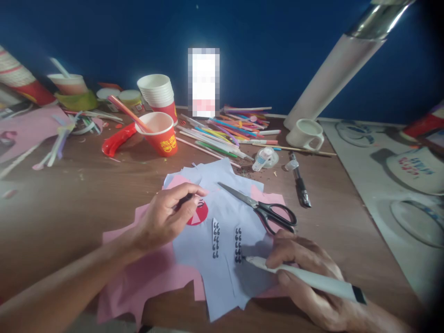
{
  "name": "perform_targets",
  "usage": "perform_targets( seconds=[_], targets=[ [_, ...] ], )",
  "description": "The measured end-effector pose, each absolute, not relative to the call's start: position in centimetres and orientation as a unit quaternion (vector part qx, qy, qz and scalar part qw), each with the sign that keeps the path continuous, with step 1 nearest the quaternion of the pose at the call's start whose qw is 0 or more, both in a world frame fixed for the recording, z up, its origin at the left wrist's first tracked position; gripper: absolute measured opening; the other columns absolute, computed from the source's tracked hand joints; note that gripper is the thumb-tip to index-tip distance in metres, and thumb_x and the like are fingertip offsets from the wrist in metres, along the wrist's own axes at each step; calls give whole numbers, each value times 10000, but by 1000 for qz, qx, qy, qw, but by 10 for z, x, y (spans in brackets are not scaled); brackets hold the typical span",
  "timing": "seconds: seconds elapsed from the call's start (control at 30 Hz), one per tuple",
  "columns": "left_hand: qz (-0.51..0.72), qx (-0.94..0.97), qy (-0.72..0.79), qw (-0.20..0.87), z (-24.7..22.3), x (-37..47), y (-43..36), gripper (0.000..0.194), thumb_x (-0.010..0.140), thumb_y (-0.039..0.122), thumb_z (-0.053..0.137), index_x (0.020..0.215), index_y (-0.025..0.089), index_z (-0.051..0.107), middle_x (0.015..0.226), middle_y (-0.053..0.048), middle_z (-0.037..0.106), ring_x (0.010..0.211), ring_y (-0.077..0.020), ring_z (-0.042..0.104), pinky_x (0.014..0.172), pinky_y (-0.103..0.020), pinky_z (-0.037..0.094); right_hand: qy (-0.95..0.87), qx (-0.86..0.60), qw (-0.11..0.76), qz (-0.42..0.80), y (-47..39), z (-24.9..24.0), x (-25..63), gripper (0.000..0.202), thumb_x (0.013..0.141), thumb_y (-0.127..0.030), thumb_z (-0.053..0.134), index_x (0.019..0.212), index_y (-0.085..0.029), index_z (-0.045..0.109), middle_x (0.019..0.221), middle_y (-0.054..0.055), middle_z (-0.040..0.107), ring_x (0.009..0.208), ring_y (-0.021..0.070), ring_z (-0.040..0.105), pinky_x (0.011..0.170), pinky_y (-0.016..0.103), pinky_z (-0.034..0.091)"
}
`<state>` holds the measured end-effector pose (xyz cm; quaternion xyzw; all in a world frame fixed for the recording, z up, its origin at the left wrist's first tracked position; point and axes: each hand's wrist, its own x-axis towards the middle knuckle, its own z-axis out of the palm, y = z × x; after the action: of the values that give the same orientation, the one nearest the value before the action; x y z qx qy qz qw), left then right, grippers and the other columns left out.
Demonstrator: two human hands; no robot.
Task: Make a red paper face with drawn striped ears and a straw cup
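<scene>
The right hand (305, 273) is holding a white marker (312, 280) in a closed grip over blue paper (222, 249), its tip pointing left and slightly away, its long axis slanting back toward the wrist. The left hand (169, 212) is curling beside a red disc; bare bench (45, 222) is stretching leftward.

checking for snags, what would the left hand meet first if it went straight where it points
Probably the scissors blades on the pale blue paper, though the height of the left hand is unclear.
</scene>
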<state>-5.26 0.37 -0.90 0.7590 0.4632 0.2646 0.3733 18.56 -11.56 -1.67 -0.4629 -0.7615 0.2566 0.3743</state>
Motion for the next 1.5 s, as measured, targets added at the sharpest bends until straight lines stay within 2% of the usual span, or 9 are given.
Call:
perform_targets(
  seconds=[0.13, 0.3, 0.37, 0.53, 0.6, 0.7, 0.87, 1.23, 1.5],
  targets=[
    [275, 737, 467, 403, -6, -56, 1, 207, 836, 278, 463, 949, 211, 622, 695, -6, 594, 664, -164, 553, 527, -253, 368, -771, -440, 384, 254, -118, -19, 185, 180, 755, -106, 442, 848, -230, 533, 628, -6, 596, 575, 157, 577, 569, 296, 444],
    [292, 703, 443, 473, -7, -59, 2, 143, 818, 284, 430, 898, 221, 530, 633, 19, 509, 555, -139, 445, 515, -263, 340, -764, -438, 394, 263, -120, -21, 184, 144, 771, -137, 447, 825, -228, 545, 613, -4, 587, 560, 158, 574, 549, 290, 442],
    [287, 708, 441, 471, -6, -58, 1, 118, 836, 266, 413, 867, 216, 515, 629, 23, 493, 543, -130, 421, 529, -267, 343, -762, -445, 391, 263, -120, -21, 185, 125, 784, -156, 454, 823, -227, 549, 616, -1, 587, 551, 156, 564, 557, 293, 444],
    [270, 750, 441, 412, -5, -55, -1, 142, 865, 256, 415, 888, 200, 543, 787, -16, 586, 687, -153, 530, 581, -264, 393, -759, -456, 384, 263, -119, -20, 186, 138, 805, -147, 471, 873, -228, 559, 652, 3, 612, 560, 154, 570, 546, 278, 451],
    [266, 766, 438, 388, -6, -54, -1, 160, 866, 264, 430, 923, 203, 567, 826, -20, 617, 751, -166, 567, 575, -251, 404, -768, -451, 373, 260, -119, -20, 187, 164, 813, -150, 502, 940, -225, 572, 738, 19, 652, 653, 170, 618, 613, 289, 486],
    [258, 784, 438, 358, -7, -53, -2, 173, 869, 263, 459, 954, 211, 601, 817, -8, 644, 741, -157, 593, 572, -231, 422, -778, -455, 353, 252, -120, -22, 188, 239, 827, -160, 555, 1057, -215, 586, 901, 48, 687, 830, 189, 651, 768, 309, 516],
    [253, 784, 435, 363, -10, -52, -1, 185, 868, 270, 503, 983, 222, 640, 848, -5, 678, 705, -139, 613, 597, -212, 455, -778, -474, 345, 227, -124, -26, 188, 313, 844, -185, 578, 1155, -225, 583, 1006, 67, 693, 955, 210, 642, 883, 348, 508],
    [264, 792, 403, 375, -19, -55, 9, 202, 873, 261, 523, 1013, 204, 657, 994, -42, 659, 891, -170, 601, 741, -258, 463, -775, -472, 338, 250, -127, -31, 188, 339, 845, -205, 591, 1182, -241, 587, 1052, 67, 684, 1015, 227, 628, 924, 385, 506],
    [292, 801, 351, 386, -12, -57, 7, 219, 894, 184, 477, 1037, 181, 643, 961, -63, 622, 896, -179, 583, 794, -299, 455, -802, -437, 318, 253, -124, -22, 191, 408, 818, -196, 619, 1219, -238, 559, 1088, 61, 680, 1033, 223, 627, 938, 372, 510]
  ],
)
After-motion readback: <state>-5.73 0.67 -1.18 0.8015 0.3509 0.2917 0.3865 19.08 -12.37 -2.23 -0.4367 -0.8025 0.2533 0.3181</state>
